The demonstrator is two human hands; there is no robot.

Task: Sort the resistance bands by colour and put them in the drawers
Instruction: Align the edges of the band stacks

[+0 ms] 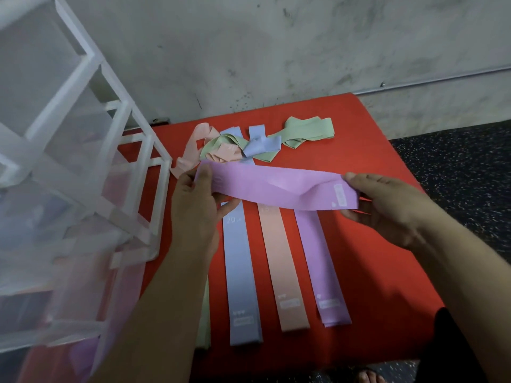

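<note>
Above the peach strip (282, 258), your left grip (193, 211) and right grip (387, 211) pinch a purple band (276, 186); uneven release risks missorting there.

Mat (373, 161): red, spread on a dark speckled floor (456, 167).
Left edge: translucent drawer unit (69, 87).
Near half: green band (204, 322), blue band (242, 272), peach band (282, 258) and purple band (320, 258), flat, side by side.
Far end: tangled heap (243, 146) of pink, green and blue bands.
</note>
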